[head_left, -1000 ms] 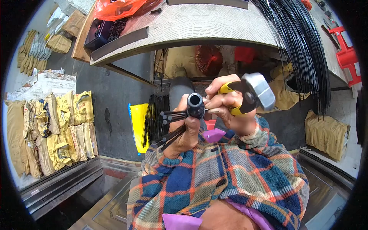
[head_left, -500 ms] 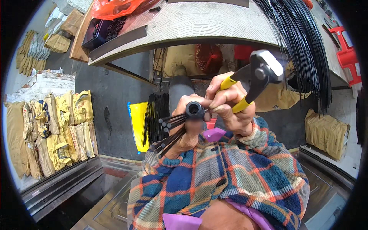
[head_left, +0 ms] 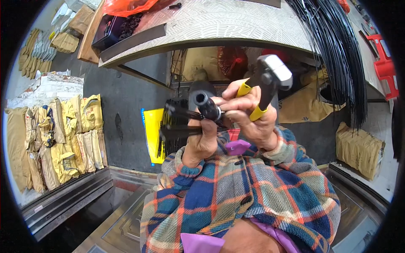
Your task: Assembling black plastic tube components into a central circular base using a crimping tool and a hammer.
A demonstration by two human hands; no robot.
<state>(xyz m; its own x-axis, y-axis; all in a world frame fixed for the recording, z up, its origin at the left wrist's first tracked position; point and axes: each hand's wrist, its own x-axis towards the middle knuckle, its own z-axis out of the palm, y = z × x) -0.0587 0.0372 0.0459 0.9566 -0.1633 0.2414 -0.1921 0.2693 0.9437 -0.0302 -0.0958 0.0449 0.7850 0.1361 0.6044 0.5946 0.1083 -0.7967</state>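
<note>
Overhead at twelve o'clock runs a pale patterned worktop [head_left: 236,21], and under it your two hands meet near the middle of the view. Your left hand [head_left: 202,141] is closed around a bundle of black rods [head_left: 181,126] and a short black tube [head_left: 204,101] whose open end faces you. Your right hand [head_left: 247,116] is wrapped tight on the yellow handles of a pair of pliers [head_left: 265,82], the grey head pointing toward one o'clock, while its fingertips also pinch the tube just beside your left thumb. A thick sheaf of black wires [head_left: 337,55] hangs off the worktop at one to two o'clock, close beside the pliers head. At nine o'clock, tan sacks [head_left: 59,139] stand in a row against the dark floor, well apart from your hands. A flat yellow sheet [head_left: 152,135] sits just behind the rods at ten o'clock. An orange plastic bag [head_left: 126,6] and a dark tray [head_left: 114,29] lie on the worktop at eleven o'clock; a red plastic stool [head_left: 386,71] shows at two o'clock.
</note>
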